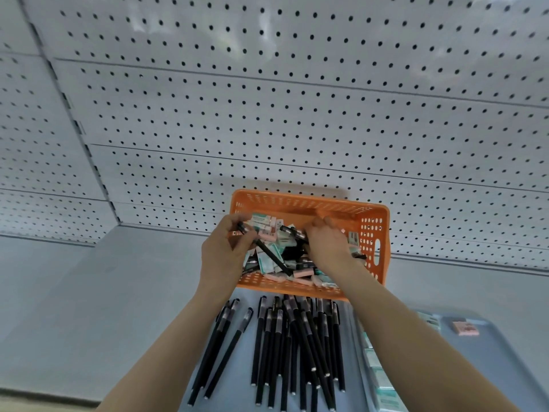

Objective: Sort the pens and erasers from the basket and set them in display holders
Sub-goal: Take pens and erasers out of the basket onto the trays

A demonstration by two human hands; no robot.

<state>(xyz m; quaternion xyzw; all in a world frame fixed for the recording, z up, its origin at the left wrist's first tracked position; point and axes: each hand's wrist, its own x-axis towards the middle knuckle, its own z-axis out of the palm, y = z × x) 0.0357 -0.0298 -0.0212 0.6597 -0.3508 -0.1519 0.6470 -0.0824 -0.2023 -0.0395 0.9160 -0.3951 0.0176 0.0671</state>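
While in basket (309,200), fingers (239,238) round pen (271,257).

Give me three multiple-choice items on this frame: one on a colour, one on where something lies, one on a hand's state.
1. What colour is the perforated plastic basket?
A. blue
B. green
C. orange

2. Where does the loose pile of black pens lie?
A. on the grey shelf, between the basket and the person
B. inside the basket
C. standing in a cup

3. What is the left hand doing?
A. lying flat on the shelf
B. gripping a black pen over the basket
C. holding scissors

Answers:
1 C: the basket's rim and walls are orange.
2 A: the pens lie flat just outside the basket's near wall.
3 B: the hand's fingers curl round the pen's upper end.
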